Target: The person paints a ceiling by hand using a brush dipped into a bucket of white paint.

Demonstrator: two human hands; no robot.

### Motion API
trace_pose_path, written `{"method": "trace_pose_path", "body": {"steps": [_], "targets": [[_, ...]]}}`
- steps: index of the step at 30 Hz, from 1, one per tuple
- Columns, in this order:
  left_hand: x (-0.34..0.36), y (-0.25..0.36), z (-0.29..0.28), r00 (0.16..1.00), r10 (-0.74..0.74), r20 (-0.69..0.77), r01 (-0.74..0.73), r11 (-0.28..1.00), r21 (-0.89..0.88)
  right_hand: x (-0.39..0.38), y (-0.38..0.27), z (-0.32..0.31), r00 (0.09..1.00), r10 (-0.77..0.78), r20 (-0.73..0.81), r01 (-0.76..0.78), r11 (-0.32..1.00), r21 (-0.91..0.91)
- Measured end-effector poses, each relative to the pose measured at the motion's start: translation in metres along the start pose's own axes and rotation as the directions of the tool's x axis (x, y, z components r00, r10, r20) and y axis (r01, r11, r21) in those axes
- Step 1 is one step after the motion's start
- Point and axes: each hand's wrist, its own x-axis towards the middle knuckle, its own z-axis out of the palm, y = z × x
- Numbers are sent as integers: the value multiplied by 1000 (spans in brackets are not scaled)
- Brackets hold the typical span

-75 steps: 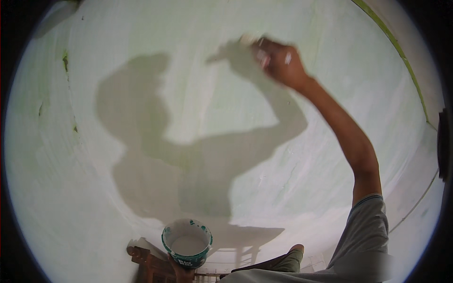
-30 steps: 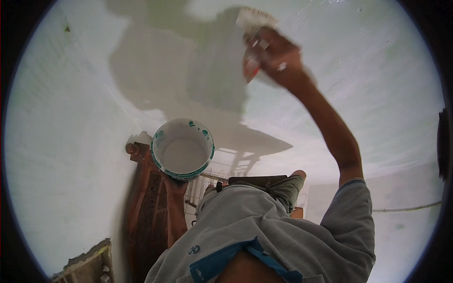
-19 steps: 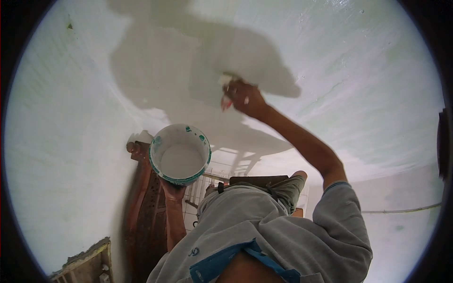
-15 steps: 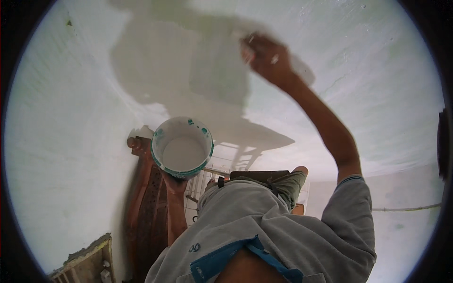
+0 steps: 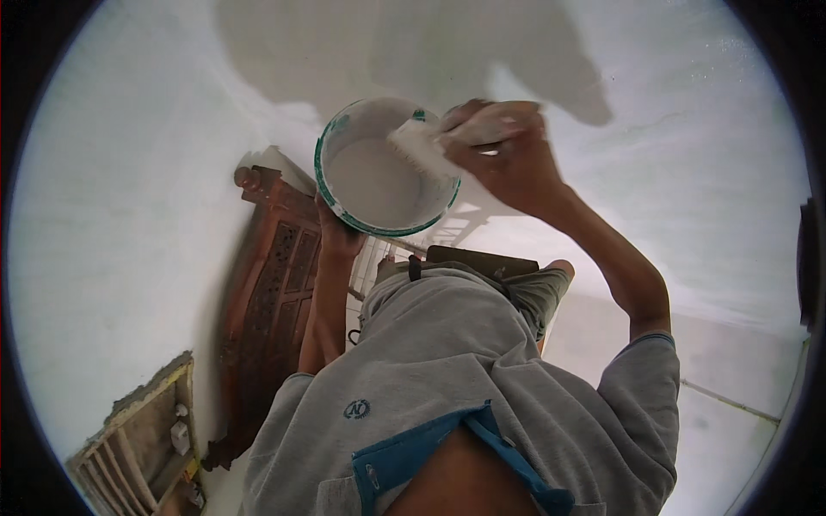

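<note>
My left hand [image 5: 342, 230] is closed under the lower left side of a round paint bucket [image 5: 389, 230] and holds it up. The bucket has a green-smeared rim and white paint [image 5: 370, 182] inside. In my right hand [image 5: 508, 159] is a paintbrush [image 5: 417, 146], gripped by its pale handle. Its whitish bristles reach over the bucket's right rim and hang above the paint; whether they touch it I cannot tell. Motion slightly blurs the brush and the fingers.
A pale painted wall [image 5: 671, 172] rises ahead, with shadows cast on it. To the left stands a carved dark wooden piece of furniture [image 5: 275, 292]. At the lower left is a wall opening with wooden slats [image 5: 120, 464]. A dark flat board [image 5: 482, 260] lies below the bucket.
My right hand has come down from the wall to the bucket, and the brush now shows plainly. My left hand has raised the bucket and shifted it right.
</note>
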Motion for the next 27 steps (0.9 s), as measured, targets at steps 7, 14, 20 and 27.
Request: {"method": "trace_pose_path", "body": {"steps": [7,14,20,27], "targets": [[7,-4,1,1000,4,14,-5,998,68,10,40,52,981,171,96,-151,971,-186],[5,-4,12,1000,-9,8,9,997,70,10,44,66,937,328,124,-281,913,-295],[-1,2,14,999,-41,34,39,998,40,6,38,47,983,186,5,-182,968,-173],[2,9,30,978,-123,169,115,992,52,-14,18,-12,823,562,-83,-405,683,608]]}}
